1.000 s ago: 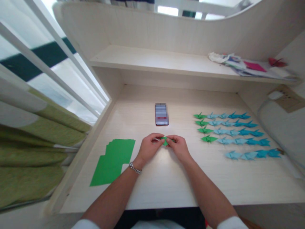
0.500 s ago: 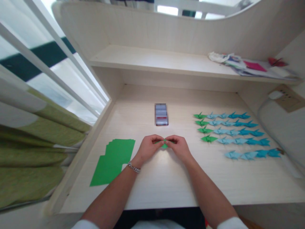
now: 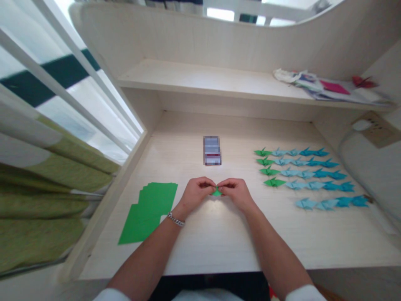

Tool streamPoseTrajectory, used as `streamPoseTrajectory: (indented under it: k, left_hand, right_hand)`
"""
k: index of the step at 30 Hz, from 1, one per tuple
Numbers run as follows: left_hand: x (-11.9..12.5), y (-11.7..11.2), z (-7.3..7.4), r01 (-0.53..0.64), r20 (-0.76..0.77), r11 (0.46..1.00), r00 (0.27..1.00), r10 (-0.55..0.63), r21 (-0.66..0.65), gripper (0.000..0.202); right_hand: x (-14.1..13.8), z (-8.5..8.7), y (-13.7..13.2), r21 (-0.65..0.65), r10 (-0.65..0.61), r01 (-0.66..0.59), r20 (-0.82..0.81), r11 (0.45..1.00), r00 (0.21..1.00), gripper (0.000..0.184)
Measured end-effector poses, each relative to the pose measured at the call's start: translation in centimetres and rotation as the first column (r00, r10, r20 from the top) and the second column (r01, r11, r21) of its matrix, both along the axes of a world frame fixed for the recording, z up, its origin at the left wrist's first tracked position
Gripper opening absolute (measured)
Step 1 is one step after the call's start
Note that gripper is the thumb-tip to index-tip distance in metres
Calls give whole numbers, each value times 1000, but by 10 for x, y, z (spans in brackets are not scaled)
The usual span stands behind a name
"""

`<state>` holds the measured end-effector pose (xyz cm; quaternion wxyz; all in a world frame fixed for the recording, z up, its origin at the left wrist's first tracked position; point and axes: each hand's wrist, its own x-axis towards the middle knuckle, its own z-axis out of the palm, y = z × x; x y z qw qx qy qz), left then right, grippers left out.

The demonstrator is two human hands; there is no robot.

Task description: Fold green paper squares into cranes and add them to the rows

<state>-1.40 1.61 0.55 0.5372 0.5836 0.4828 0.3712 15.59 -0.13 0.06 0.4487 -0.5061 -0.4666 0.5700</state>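
Between my two hands is a small folded piece of green origami paper (image 3: 216,192), mostly covered by fingers. My left hand (image 3: 199,193) is closed, thumb and fingertips pinching its left side. On the other side my right hand (image 3: 234,190) pinches the paper in the same way. Green paper sheets (image 3: 153,209) lie overlapped beside my left forearm. Rows of folded paper cranes stand to the right: green cranes (image 3: 274,182) at the left ends, then light blue cranes (image 3: 305,203) and darker blue cranes (image 3: 343,201). The nearest row shows only blue ones.
A phone (image 3: 212,150) with a blurred screen lies on the desk (image 3: 213,242) beyond my hands. Above the desk runs a shelf (image 3: 200,79) with papers (image 3: 335,87) at its right. A wall socket (image 3: 376,127) with a plug and cable is at right; a green curtain (image 3: 46,200) hangs left.
My right hand has shifted slightly, its fingertips moving a little on the green paper. Less of the paper's upper part shows now. Everything else stays in place.
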Motion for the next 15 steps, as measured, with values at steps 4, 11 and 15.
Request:
streamPoseTrajectory:
  k: [4, 11, 15]
  left_hand:
    - [-2, -2, 0, 23, -16, 998, 1000, -22, 64, 9]
    - [-3, -2, -1, 33, -39, 994, 999, -29, 109, 11]
    - [-3, -1, -1, 18, 16, 996, 1000, -19, 82, 13]
  right_hand:
    - [1, -1, -1, -12, -2, 1, -53, 1000, 999, 18]
    - [0, -1, 0, -6, -10, 10, 5, 1000, 1000, 23]
    - [1, 0, 0, 43, -14, 11, 77, 999, 997, 17]
